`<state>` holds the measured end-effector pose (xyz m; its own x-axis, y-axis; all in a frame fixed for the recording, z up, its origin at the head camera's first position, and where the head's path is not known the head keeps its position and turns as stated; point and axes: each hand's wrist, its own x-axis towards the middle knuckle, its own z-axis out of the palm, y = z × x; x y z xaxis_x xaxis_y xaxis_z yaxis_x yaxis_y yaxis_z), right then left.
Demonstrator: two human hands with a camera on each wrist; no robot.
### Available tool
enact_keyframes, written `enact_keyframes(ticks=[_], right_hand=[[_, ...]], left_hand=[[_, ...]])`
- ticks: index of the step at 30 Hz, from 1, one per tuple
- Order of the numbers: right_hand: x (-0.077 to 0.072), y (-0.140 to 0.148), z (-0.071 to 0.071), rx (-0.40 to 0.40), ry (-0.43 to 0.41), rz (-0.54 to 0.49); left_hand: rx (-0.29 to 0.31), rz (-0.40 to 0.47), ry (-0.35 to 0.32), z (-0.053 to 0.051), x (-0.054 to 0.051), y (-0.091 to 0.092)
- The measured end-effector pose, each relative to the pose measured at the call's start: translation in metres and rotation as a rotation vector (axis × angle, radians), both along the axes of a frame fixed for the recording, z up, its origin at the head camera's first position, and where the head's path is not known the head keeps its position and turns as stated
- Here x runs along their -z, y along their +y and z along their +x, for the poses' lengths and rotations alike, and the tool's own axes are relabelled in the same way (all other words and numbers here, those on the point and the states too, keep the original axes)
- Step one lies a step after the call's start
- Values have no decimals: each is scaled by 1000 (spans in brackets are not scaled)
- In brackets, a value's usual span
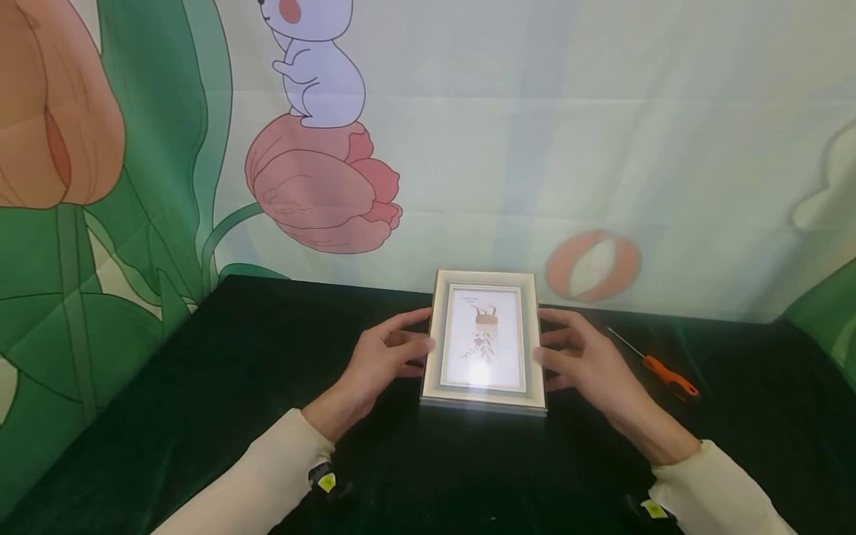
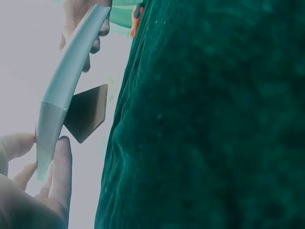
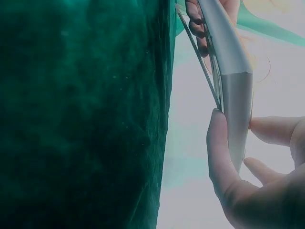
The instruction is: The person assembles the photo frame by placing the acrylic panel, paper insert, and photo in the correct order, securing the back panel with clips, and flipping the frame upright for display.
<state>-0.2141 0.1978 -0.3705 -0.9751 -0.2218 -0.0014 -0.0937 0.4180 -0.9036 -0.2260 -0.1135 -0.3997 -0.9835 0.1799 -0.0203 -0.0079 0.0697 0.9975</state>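
Note:
A cream picture frame (image 1: 438, 334) with a printed drawing stands upright or slightly tilted between my two hands, and a bright glare lies on its glass. My left hand (image 1: 381, 360) grips its left edge, the thumb on the front and fingers behind. On the opposite edge my right hand (image 1: 591, 360) holds it the same way. In the left wrist view a dark stand leg (image 2: 88, 112) juts from the back of the frame. The right wrist view shows that leg (image 3: 200, 59) edge-on, angled away from the back. The frame appears lifted off the cloth.
An orange-handled screwdriver (image 1: 669, 375) lies on the dark green cloth (image 1: 221, 416) to the right of my right hand. Behind the table hangs a printed backdrop (image 1: 468, 148) with flowers and a white animal figure.

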Motion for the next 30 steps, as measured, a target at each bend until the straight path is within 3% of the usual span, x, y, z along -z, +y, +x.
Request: enact_keyframes(ticks=[7, 19, 25, 30], right_hand=[[3, 0, -10, -3, -47, -50], [19, 9, -15, 0, -130, -59], [25, 11, -18, -10, -159, -61], [26, 12, -19, -29, -171, -47]], left_hand=[[3, 21, -19, -6, 4, -1], [149, 29, -114, -12, 16, -5], [204, -12, -134, -13, 21, -6], [222, -83, -97, -11, 21, -5]])
